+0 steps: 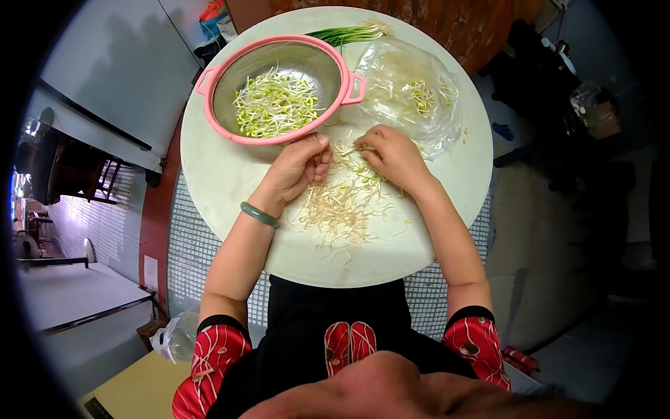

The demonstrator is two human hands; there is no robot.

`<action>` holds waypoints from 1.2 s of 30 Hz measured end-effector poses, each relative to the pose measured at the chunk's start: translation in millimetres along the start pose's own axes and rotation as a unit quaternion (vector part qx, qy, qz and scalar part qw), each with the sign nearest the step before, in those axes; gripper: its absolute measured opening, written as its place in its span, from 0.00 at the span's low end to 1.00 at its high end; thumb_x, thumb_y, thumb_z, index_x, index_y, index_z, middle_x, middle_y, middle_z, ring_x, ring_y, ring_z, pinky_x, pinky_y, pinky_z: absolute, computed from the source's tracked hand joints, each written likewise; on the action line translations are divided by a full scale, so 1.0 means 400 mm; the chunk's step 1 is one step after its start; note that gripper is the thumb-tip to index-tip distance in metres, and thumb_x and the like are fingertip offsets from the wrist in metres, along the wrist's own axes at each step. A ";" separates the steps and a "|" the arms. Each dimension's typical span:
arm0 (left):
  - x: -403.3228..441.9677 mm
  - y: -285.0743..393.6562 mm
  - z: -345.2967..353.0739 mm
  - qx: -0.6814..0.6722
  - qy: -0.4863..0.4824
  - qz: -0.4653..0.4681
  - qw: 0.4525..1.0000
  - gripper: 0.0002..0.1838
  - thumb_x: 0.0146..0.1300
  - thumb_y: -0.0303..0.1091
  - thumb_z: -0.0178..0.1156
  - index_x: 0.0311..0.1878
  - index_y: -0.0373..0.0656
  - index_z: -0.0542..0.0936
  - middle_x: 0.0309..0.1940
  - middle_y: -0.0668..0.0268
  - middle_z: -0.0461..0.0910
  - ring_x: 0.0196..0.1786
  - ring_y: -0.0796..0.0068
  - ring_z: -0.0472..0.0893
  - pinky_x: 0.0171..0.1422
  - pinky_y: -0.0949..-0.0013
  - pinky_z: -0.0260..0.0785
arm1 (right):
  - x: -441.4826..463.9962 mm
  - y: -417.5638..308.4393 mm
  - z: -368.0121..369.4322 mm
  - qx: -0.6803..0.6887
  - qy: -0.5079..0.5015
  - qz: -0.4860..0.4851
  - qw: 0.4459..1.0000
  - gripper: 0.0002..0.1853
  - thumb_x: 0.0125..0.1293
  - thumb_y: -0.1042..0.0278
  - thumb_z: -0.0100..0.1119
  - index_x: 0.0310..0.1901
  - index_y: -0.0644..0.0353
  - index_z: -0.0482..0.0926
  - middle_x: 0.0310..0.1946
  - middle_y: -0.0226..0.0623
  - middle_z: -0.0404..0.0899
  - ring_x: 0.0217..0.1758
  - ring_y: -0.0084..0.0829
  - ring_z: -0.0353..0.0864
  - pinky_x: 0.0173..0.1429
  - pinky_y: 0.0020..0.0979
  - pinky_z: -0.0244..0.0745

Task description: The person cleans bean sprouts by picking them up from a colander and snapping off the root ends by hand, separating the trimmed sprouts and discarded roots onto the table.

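My left hand, a green bangle on its wrist, is closed beside the colander's near edge. Its fingers are curled in with the thumb over them, and what they hold, if anything, is too small to make out. My right hand pinches at a few bean sprouts on the table, fingertips pressed together. Between and below the hands lies a loose pile of thin brownish root ends. The pink-rimmed metal colander holds a heap of yellow-headed bean sprouts.
A clear plastic bag with more sprouts inside lies right of the colander. Behind them is a bunch of scallions. All of this rests on a round white table. A wooden surface stands beyond it.
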State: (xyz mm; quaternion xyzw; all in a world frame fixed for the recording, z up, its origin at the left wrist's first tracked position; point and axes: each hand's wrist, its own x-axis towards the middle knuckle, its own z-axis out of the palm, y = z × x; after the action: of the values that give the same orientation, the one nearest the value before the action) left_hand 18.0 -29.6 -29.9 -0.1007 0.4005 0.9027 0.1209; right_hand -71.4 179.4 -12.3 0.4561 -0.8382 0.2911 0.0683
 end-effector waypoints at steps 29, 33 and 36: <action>-0.003 -0.009 0.023 0.055 -0.009 0.098 0.994 0.03 0.68 0.33 0.54 0.39 0.46 0.73 0.27 0.71 0.75 0.28 0.83 0.71 0.30 0.80 0.63 | -0.016 -0.029 -0.004 0.001 0.000 0.190 0.982 0.11 0.56 0.64 0.68 0.37 0.61 0.83 0.35 0.39 0.81 0.36 0.39 0.81 0.42 0.35 0.75; 0.005 -0.011 0.006 0.024 -0.024 0.081 0.996 0.04 0.68 0.32 0.51 0.42 0.45 0.71 0.27 0.68 0.75 0.27 0.78 0.73 0.31 0.77 0.66 | -0.016 -0.008 0.002 -0.045 -0.038 0.162 0.985 0.09 0.57 0.66 0.66 0.36 0.61 0.83 0.34 0.39 0.81 0.35 0.38 0.80 0.41 0.35 0.75; -0.002 -0.008 0.015 -0.020 -0.012 0.062 0.998 0.05 0.67 0.31 0.52 0.44 0.43 0.72 0.28 0.68 0.75 0.26 0.77 0.73 0.29 0.75 0.66 | -0.010 -0.008 -0.001 -0.017 -0.018 0.182 0.983 0.07 0.58 0.67 0.65 0.35 0.62 0.82 0.33 0.37 0.80 0.33 0.33 0.78 0.40 0.32 0.73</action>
State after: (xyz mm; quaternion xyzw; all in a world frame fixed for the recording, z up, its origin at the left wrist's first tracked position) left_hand 19.2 -23.0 -28.1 -0.0668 0.3863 0.9175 0.0672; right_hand -66.6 181.4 -12.1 0.2997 -0.9131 0.2765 0.0067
